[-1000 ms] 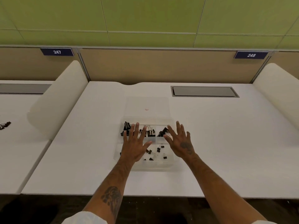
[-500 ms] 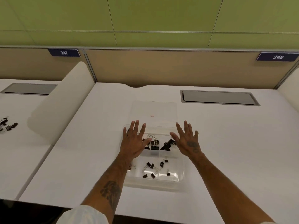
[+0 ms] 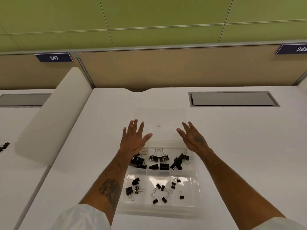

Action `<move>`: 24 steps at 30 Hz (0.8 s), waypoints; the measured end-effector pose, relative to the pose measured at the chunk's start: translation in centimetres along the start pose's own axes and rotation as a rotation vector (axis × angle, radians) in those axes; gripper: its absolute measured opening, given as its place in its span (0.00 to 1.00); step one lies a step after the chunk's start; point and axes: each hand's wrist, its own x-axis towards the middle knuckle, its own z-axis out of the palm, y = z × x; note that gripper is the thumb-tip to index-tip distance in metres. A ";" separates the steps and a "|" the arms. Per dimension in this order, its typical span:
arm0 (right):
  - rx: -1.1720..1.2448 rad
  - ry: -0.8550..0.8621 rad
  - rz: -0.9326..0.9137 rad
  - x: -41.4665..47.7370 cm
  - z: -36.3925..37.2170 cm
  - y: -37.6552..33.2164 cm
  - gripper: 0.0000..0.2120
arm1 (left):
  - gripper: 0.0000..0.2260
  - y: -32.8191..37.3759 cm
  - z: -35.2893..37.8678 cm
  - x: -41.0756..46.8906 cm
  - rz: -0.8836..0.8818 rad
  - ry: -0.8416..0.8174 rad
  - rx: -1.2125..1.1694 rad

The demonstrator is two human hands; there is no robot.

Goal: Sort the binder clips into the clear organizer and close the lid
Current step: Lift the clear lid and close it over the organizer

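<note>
Both our hands are spread flat, holding nothing: left hand (image 3: pixel 134 140) and right hand (image 3: pixel 193 138) well apart over the clear lid (image 3: pixel 166 116) lying open on the far side. Nearer us on the white desk (image 3: pixel 249 146) sits the clear plastic organizer (image 3: pixel 157 210), black metal binder clips (image 3: pixel 163 166) in its compartments.

This is an open-plan office: white surfaces (image 3: pixel 99 130) stand side by side between rounded dividers (image 3: pixel 54 117), each with a grey cable hatch (image 3: pixel 232 99). The tan partition (image 3: pixel 166 68) behind carries number plates 247 (image 3: pixel 53 57) and 248 (image 3: pixel 294 49).
</note>
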 end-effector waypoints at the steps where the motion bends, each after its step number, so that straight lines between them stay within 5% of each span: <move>1: 0.026 -0.023 0.018 0.5 0.0 -0.2 0.33 | 0.36 -0.3 0.0 0.7 -0.006 -0.007 -0.020; 8: 0.094 -0.037 0.119 3.4 0.5 -0.9 0.34 | 0.37 -2.1 0.2 5.4 -0.098 -0.078 -0.200; 17: 0.197 0.021 0.269 7.4 0.5 -1.0 0.30 | 0.38 -2.6 1.6 10.8 -0.544 -0.166 -0.819; 24: 0.459 0.088 0.360 8.1 0.5 -2.0 0.26 | 0.41 -2.9 1.4 11.4 -0.699 -0.159 -1.137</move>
